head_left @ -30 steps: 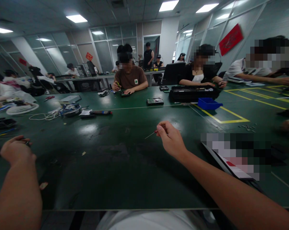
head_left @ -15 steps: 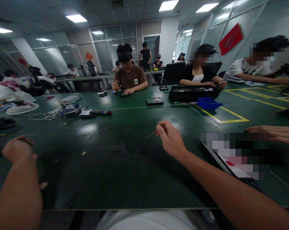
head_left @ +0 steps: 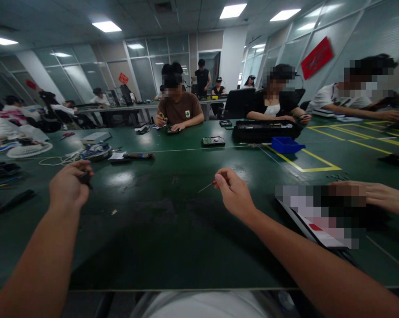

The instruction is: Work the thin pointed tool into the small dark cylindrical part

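Note:
My right hand (head_left: 236,193) is closed around the red handle of a thin screwdriver (head_left: 205,187), held over the middle of the green table. The bare metal shaft points left and slightly down. My left hand (head_left: 66,187) is closed on a small black object (head_left: 85,178) at the left side of the table. Only part of that object shows past the fingers, so its kind stays unclear. Beyond the left hand lie a black and blue pen-like tool (head_left: 140,155) and a bundle of cables (head_left: 95,151).
At my right, another person's hand (head_left: 381,196) reaches beside a white-topped, partly blurred item (head_left: 328,236). A hard drive (head_left: 213,141), a blue bin (head_left: 287,145) and a long black device (head_left: 267,131) stand farther back. Co-workers sit across the table.
My left hand has moved right and up from the far left with the black object in it. A dark-handled tool on the table now shows where it was. My right hand barely moved.

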`<state>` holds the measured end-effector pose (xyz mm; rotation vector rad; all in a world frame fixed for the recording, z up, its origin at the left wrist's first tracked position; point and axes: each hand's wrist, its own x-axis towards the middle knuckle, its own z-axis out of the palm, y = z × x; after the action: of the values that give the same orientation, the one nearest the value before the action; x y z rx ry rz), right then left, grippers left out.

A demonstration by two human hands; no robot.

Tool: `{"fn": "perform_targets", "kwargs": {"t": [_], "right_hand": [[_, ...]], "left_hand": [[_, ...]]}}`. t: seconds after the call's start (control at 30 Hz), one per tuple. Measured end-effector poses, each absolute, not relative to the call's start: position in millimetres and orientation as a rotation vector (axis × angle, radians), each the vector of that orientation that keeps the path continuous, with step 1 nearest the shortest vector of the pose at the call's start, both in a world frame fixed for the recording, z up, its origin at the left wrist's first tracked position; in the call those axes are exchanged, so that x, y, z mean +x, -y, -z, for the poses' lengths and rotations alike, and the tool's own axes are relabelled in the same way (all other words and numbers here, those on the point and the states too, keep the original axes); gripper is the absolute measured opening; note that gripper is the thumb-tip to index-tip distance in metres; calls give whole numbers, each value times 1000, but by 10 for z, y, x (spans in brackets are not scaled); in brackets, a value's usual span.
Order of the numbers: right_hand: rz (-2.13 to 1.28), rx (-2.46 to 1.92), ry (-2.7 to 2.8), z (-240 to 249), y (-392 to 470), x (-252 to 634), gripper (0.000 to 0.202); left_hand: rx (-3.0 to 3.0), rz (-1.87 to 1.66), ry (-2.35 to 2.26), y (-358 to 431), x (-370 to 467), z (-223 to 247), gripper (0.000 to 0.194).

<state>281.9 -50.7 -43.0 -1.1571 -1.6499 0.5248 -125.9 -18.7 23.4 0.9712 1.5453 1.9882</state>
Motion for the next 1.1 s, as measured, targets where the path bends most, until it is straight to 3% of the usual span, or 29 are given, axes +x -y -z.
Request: {"fn": "perform_targets", "kwargs": {"t": [0.2, 0.33, 0.47, 0.67, 0.83, 1.0, 1.1], "right_hand": [[-515, -1154, 1606, 436, 497, 2821, 19], [-512, -1159, 1587, 435, 488, 2830, 18], [-515, -1160, 1563, 408, 503, 2825, 19], [-506, -1069, 1448, 378, 557, 2807, 21], [-585, -986, 1460, 417, 549, 2797, 19], [-563, -1017, 1556, 483, 506, 2805, 21], [-556, -1017, 1579, 497, 492, 2813, 21]], "left_hand": [[1089, -1604, -1219, 151, -324, -179, 23], [1428, -1187, -1224, 132, 267, 71, 52], [1578, -977, -1229, 162, 677, 333, 45], [1870, -903, -1179, 162, 764, 552, 40], [1813, -962, -1198, 165, 694, 666, 49], [1895, -913, -1169, 212, 707, 684, 34], [1961, -926, -1197, 232, 706, 669, 38]]}}
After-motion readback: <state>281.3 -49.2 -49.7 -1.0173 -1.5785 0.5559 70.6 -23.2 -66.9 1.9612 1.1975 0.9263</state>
